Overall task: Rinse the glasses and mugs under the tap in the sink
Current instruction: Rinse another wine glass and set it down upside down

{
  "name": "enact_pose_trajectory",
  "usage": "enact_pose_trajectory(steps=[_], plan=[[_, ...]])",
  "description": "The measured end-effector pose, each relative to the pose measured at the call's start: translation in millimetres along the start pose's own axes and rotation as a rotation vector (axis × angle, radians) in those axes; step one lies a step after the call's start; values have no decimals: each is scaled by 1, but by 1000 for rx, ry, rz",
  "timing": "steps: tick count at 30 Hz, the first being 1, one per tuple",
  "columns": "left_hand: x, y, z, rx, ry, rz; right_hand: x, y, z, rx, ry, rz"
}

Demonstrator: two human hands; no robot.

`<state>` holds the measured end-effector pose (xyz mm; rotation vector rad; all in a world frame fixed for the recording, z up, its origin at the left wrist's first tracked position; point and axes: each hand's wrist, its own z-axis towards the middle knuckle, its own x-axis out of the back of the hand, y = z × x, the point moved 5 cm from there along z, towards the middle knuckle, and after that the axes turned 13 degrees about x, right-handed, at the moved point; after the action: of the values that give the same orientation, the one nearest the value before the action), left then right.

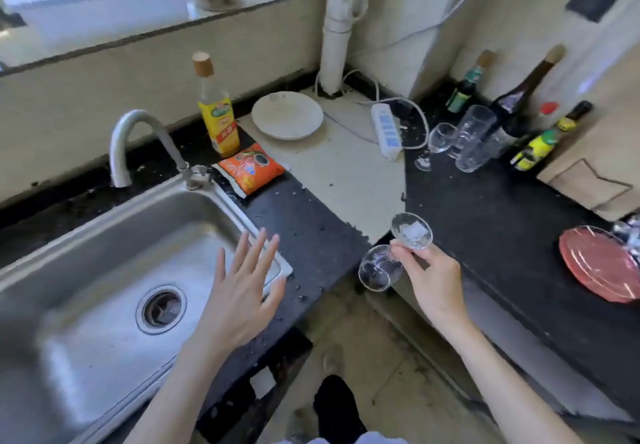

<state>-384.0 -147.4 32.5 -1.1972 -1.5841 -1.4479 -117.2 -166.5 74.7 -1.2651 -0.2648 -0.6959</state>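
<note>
Clear stemmed wine glass [391, 253] is held in the air over the gap between the two dark counters, right of the stainless steel sink [104, 235]. Its long axis runs tilted: round foot up and to the right, bowl mouth down and to the left, toward the sink side. Right hand [427, 279] pinches the stem just under the foot, thumb and fingertips closed on it, other fingers curled in. Left hand [242, 291] is empty, palm down, fingers spread wide and straight, hovering over the sink's right rim (whether it touches the rim, cannot tell). Curved grey metal tap [138, 138] stands at the sink's back edge, spout over the basin; no water visible. More clear glassware [460, 138] (a stemmed glass and tall tumblers, blurred) sits on the far right counter among dark bottles [519, 104]. White round plate [286, 115] lies near the back wall, just beside a white power strip [387, 130]. Orange snack packet [251, 170] lies beside the tap base.
</note>
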Motion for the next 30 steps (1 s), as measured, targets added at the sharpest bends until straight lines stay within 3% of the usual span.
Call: enact_pose_trajectory(steps=[6, 12, 23, 30], plan=[[-21, 128, -17, -351, -59, 50, 136, 32, -69, -134, 295, -126], [-52, 256, -66, -589, -108, 67, 266, 56, -158, -208, 544, -159], [-170, 506, -212, -877, -256, 98, 524, 99, -337, -316, 793, -283], [-203, 632, -253, -1015, -224, 112, 628, 140, -361, -343, 884, -279]])
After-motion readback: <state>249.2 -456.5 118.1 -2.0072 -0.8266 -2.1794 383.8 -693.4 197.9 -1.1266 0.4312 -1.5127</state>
